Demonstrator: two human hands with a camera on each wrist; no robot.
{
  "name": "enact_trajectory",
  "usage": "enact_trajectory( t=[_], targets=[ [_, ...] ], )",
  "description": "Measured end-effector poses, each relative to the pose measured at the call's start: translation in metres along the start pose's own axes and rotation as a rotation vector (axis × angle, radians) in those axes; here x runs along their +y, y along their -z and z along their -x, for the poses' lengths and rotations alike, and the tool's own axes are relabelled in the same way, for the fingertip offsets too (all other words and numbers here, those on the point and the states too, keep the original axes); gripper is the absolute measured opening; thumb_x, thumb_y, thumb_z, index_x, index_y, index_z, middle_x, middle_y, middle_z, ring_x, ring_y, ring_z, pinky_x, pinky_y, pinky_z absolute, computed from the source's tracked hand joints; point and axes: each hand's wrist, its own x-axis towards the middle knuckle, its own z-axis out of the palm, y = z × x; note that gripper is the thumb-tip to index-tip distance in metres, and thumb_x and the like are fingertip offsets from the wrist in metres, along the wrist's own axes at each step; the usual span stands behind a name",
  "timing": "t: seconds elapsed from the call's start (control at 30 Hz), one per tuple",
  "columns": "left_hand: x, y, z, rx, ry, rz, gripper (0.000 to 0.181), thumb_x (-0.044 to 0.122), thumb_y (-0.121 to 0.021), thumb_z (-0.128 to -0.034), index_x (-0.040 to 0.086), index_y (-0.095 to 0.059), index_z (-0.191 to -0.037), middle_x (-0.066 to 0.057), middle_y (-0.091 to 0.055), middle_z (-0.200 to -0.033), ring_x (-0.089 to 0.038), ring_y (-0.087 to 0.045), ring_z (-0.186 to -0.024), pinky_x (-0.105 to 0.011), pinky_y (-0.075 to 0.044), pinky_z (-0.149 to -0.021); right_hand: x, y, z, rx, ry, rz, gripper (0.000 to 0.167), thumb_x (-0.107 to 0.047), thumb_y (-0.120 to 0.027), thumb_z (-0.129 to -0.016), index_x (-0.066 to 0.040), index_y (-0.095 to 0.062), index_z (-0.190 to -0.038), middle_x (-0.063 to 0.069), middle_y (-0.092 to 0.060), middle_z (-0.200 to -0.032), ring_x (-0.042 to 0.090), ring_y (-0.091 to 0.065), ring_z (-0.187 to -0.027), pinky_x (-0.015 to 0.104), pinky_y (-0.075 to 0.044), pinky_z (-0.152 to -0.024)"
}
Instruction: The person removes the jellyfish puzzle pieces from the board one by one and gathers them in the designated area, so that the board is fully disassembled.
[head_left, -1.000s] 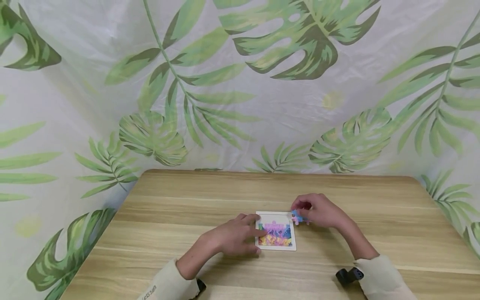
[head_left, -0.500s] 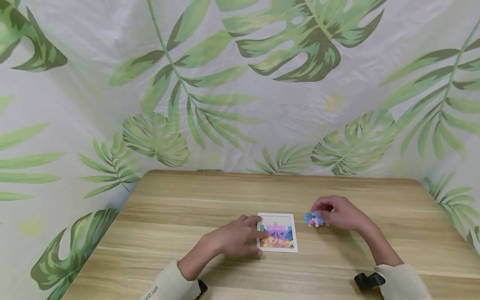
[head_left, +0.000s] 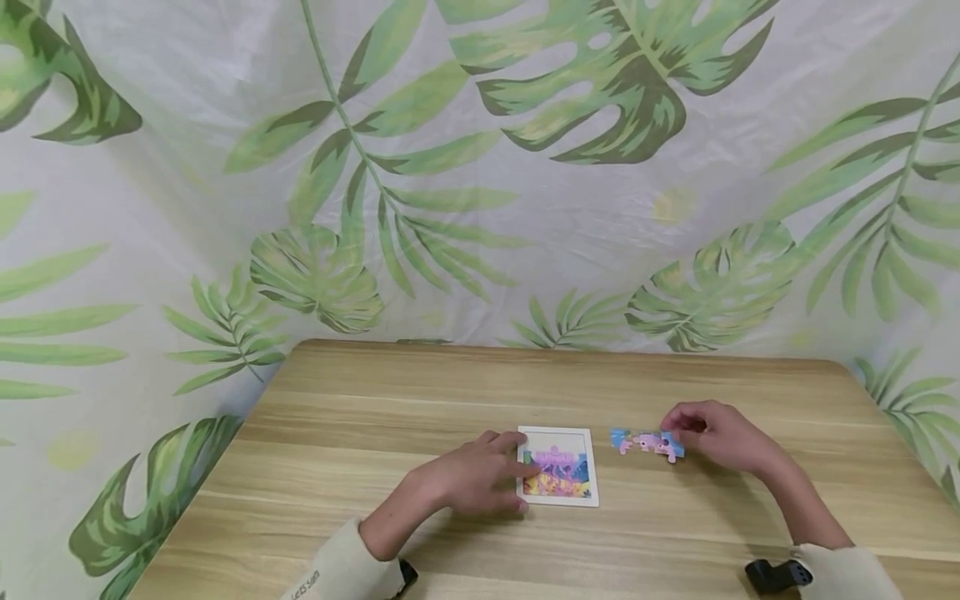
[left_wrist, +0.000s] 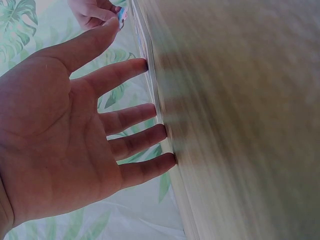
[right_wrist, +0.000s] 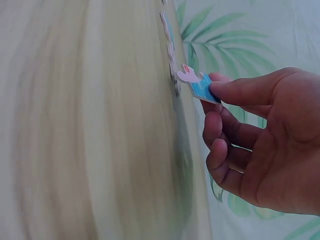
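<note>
A white-framed puzzle board (head_left: 570,501) lies on the table, its lower part filled with a pink, blue and yellow picture, its upper part bare white. My left hand (head_left: 476,477) rests on the board's left side with fingers spread; in the left wrist view the left hand (left_wrist: 70,125) shows extended fingers touching the surface. Right of the board, my right hand (head_left: 723,435) pinches a blue and pink puzzle piece (head_left: 677,447). In the right wrist view that piece (right_wrist: 202,87) is tilted between thumb and fingers of the right hand (right_wrist: 265,135). Other pieces (head_left: 630,440) lie just left of it.
The wooden table (head_left: 420,383) reaches back to a hanging cloth (head_left: 465,250) with green leaf prints. Black devices sit at both wrists, the right one (head_left: 776,575) beside the sleeve cuff.
My right hand has moved right, away from the board, with the piece. Pieces that were bunched under its fingers now lie spread on the table. The left hand stays on the board.
</note>
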Motion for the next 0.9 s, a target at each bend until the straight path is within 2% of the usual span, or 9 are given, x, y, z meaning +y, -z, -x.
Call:
enact_trajectory(
  t=[0.23, 0.53, 0.9],
  targets=[
    [0.0, -0.001, 0.0, 0.0, -0.004, -0.006, 0.055, 0.046, -0.071, -0.103, 0.029, -0.061, -0.154, -0.01, -0.037, -0.173, -0.035, -0.04, -0.156, -0.051, -0.042, -0.124, 0.011, 0.005, 0.01, -0.023, -0.056, 0.007, 0.01, -0.01, -0.068, -0.104, -0.01, -0.076, -0.109, 0.0, -0.069, -0.095, 0.008, -0.056, -0.083, 0.025, -0.049, -0.072],
    [0.0, 0.0, -0.001, -0.007, 0.003, -0.003, 0.053, 0.045, -0.071, -0.1037, 0.029, -0.062, -0.153, -0.009, -0.036, -0.174, -0.035, -0.039, -0.156, -0.052, -0.042, -0.124, 0.015, 0.007, 0.01, -0.01, -0.035, 0.044, 0.01, -0.009, -0.068, -0.104, -0.01, -0.076, -0.108, -0.001, -0.07, -0.095, 0.006, -0.054, -0.082, 0.024, -0.048, -0.072],
    [0.0, 0.001, -0.001, -0.01, 0.009, -0.002, 0.053, 0.045, -0.071, -0.1035, 0.029, -0.062, -0.153, -0.01, -0.036, -0.174, -0.034, -0.039, -0.156, -0.051, -0.043, -0.123, 0.014, 0.003, 0.0, -0.003, -0.013, 0.095, 0.01, -0.007, -0.069, -0.103, -0.012, -0.077, -0.106, -0.003, -0.07, -0.094, 0.007, -0.053, -0.082, 0.024, -0.047, -0.071]
  ],
)
